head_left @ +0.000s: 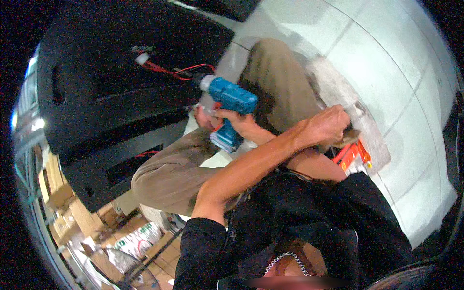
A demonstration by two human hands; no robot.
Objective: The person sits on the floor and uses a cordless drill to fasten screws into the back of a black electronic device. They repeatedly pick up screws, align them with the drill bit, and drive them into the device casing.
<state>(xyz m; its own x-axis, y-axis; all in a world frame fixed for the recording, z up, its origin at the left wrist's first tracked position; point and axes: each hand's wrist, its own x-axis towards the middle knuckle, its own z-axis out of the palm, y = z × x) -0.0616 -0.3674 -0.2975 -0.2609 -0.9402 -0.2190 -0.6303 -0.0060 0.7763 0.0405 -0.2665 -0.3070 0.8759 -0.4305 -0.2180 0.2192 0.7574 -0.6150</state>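
Observation:
My arms cross in front of me. My right hand (237,121) grips a blue cordless drill (234,95) by its handle, with the chuck toward a large black panel (130,106) on the left. Whether the drill tip touches the panel, I cannot tell. Red wires (169,71) with a white connector (142,58) lie over the panel near the chuck. Reaching across to the right, my left hand (331,124) is closed in a fist above a small brownish item (350,138). What its fingers hold, if anything, is hidden. Orange objects (352,154) lie just below that hand.
My bent legs (285,82) in brown trousers flank the drill. A pale worn slab (340,84) rests on the white tiled floor (386,63) at the right. Cardboard boxes (57,181) and a white printed bag (140,241) sit at lower left, past a dark rail.

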